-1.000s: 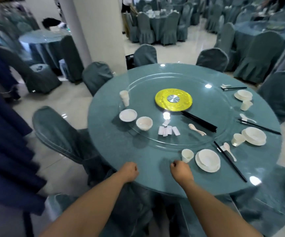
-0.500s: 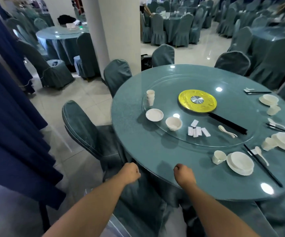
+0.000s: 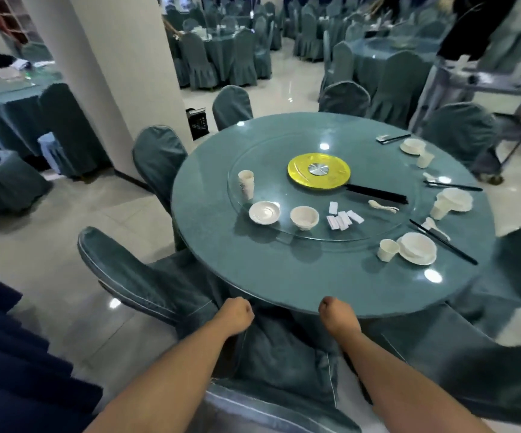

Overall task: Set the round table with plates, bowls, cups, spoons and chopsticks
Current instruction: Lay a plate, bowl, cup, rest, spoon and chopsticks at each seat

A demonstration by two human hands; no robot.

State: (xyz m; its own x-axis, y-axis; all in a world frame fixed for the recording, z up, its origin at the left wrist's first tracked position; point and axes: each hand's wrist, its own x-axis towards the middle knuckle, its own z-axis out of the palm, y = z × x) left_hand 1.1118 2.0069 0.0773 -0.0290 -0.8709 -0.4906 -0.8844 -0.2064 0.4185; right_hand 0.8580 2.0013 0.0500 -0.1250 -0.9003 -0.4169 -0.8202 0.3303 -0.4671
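Hands: left hand (image 3: 235,314) fisted, empty | right hand (image 3: 337,312) fisted, empty | round table (image 3: 284,276) glossy teal

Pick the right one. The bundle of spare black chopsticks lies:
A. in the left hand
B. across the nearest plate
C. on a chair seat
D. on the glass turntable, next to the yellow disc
D: the chopstick bundle lies flat on the glass turntable, one end at the rim of the yellow disc; both hands are fists that hold nothing.
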